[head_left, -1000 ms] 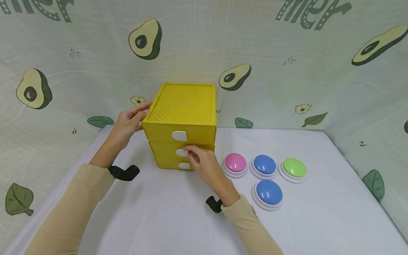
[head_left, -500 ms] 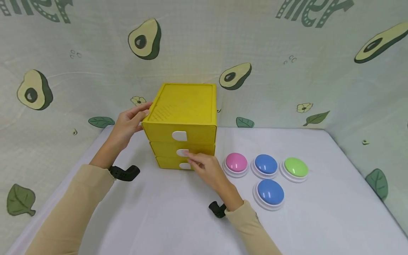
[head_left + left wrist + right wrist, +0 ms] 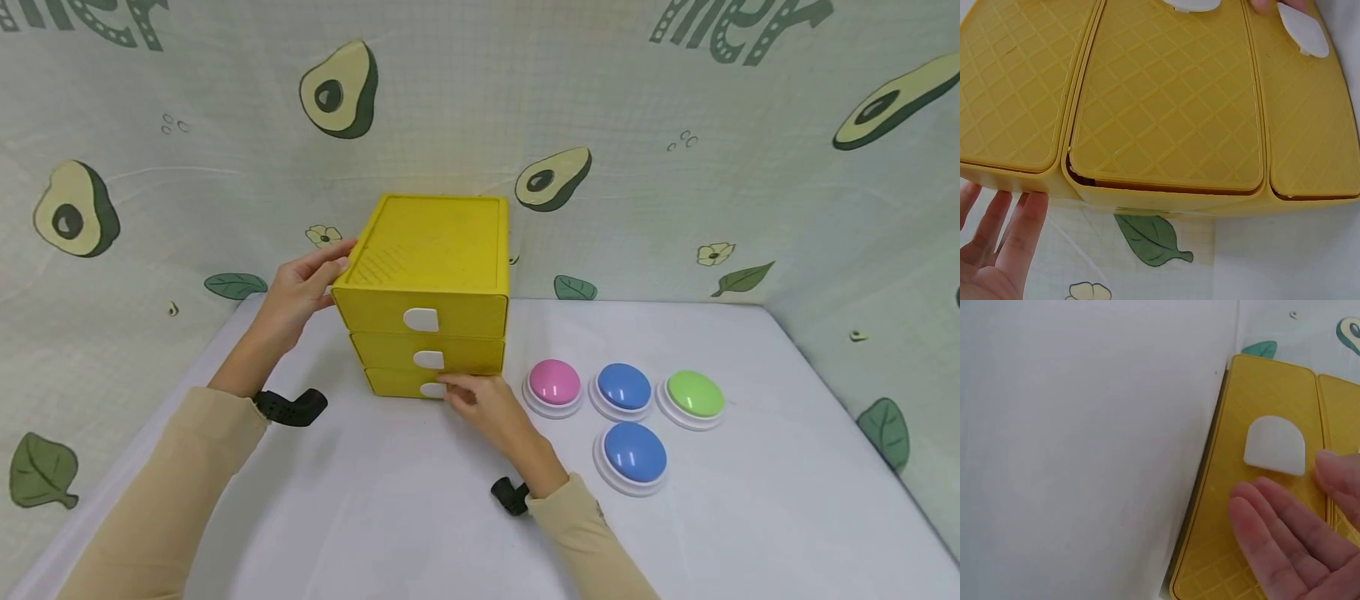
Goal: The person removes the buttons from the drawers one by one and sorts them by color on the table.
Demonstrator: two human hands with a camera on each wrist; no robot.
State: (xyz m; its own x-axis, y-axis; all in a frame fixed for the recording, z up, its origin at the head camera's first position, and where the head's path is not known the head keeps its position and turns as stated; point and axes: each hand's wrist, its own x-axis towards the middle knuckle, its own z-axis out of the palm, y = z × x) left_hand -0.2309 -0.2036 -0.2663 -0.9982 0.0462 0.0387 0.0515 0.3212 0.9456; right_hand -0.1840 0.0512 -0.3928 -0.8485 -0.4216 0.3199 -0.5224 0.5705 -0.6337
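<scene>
A yellow three-drawer box (image 3: 435, 242) stands on the table, its drawers pushed in. White tabs mark the top drawer (image 3: 421, 319), the middle drawer (image 3: 428, 359) and the bottom drawer (image 3: 390, 382). My left hand (image 3: 292, 287) rests against the box's left side with fingers extended; its fingertips (image 3: 1035, 206) touch the side in the left wrist view. My right hand (image 3: 495, 412) is at the bottom drawer's white tab (image 3: 432, 390). In the right wrist view that tab (image 3: 1275, 447) shows whole, with the thumb (image 3: 1338, 472) and extended fingers (image 3: 1266, 544) around it, not pinching it.
Right of the box sit a pink push button (image 3: 555, 382), a blue one (image 3: 625, 387) and a green one (image 3: 695, 394), with another blue button (image 3: 635, 452) in front. A cloth printed with avocados (image 3: 450, 100) hangs behind the white table (image 3: 750, 500).
My right hand has left the middle drawer's tab and moved down to the bottom drawer's tab. My left hand stays against the box's side.
</scene>
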